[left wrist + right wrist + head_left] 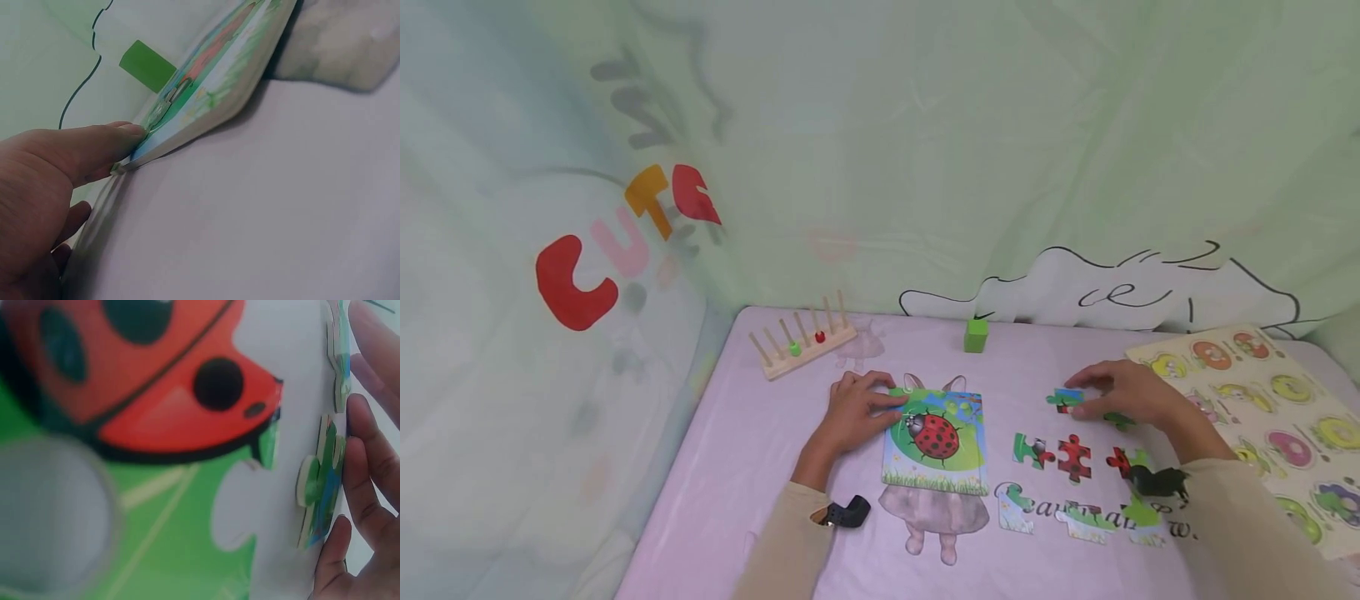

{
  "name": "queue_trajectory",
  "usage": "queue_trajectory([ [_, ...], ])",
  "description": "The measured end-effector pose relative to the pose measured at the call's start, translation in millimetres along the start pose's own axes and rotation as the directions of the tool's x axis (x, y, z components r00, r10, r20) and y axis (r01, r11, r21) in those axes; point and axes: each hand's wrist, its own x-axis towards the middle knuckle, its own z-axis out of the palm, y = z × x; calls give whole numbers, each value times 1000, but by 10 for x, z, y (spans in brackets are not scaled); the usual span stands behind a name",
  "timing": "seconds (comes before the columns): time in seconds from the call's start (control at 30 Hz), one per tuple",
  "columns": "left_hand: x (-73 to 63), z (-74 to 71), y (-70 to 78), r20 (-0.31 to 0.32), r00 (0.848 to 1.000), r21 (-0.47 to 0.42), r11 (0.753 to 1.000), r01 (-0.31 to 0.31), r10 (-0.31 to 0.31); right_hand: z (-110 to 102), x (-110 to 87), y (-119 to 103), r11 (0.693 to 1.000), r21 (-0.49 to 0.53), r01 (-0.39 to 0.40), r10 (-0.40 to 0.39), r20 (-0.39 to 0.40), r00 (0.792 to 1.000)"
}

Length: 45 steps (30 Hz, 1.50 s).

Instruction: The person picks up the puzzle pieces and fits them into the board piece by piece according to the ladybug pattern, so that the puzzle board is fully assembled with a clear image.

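In the head view, my left hand [856, 410] holds the upper left corner of a square ladybug picture board [973, 462]. The left wrist view shows the thumb [109, 142] lying over the corner of that board [215, 103]. My right hand [1131, 398] pinches a blue, green and red jigsaw piece [1064, 398] at its right side, thumb and forefinger at the edge. Partly below this hand lies a green jigsaw piece [1118, 420]; the right wrist view shows a green and blue piece [322, 487] beside the fingers. A ladybug-patterned piece [181, 406] looms close to that camera.
Several more jigsaw pieces, including a red one [1074, 458] and a pale green one [1088, 521], lie right of the board. A pegged wooden rack [808, 354] stands at the back left, a green block [976, 337] at the back middle. A fruit-picture board [1255, 429] lies at right.
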Motion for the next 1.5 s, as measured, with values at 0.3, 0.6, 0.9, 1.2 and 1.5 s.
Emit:
queue_trajectory([
  [0.3, -9, 1, -14, -18, 1000, 14, 1000, -9, 9, 19, 39, 16, 1000, 0, 3, -3, -10, 1000],
  [0.6, -15, 11, -37, -16, 1000, -9, 1000, -10, 10, 2, 44, 46, 1000, 5, -11, 11, 8, 1000],
  [0.9, 0, 18, -48, 4, 1000, -7, 1000, 13, -13, 4, 66, 10, 998, 10, -54, 54, 6, 999],
  [1.2, 7, 16, -49, 13, 1000, -3, 1000, 16, -16, -22, 23, 18, 997, 46, -66, 66, -6, 998],
  [1.5, 1, 17, -37, -4, 1000, -5, 1000, -7, 7, -60, -23, 39, 998, 65, -21, 22, -16, 1000],
])
